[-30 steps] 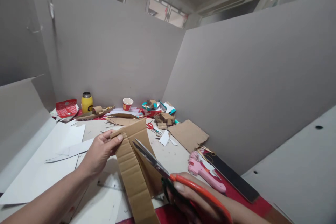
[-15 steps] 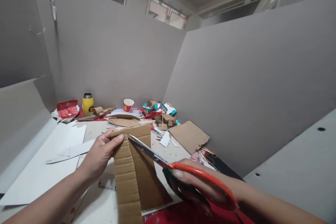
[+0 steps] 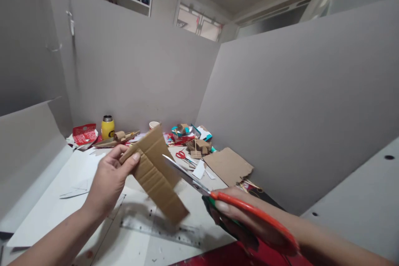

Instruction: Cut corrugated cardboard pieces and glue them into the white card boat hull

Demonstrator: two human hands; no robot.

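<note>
One left hand point(image 3: 109, 178) pinched a folded brown corrugated-cardboard piece point(image 3: 156, 178), its long strip slanting down rightward from those fingers. Opposite, the right hand point(image 3: 232, 213) gripped orange-handled steel scissors point(image 3: 202, 188), blades angled leftward toward it.

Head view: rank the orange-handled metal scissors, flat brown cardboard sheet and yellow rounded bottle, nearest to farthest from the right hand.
1. Orange-handled metal scissors, held in right hand.
2. Flat brown cardboard sheet, right of centre.
3. Yellow rounded bottle, back left.
</note>
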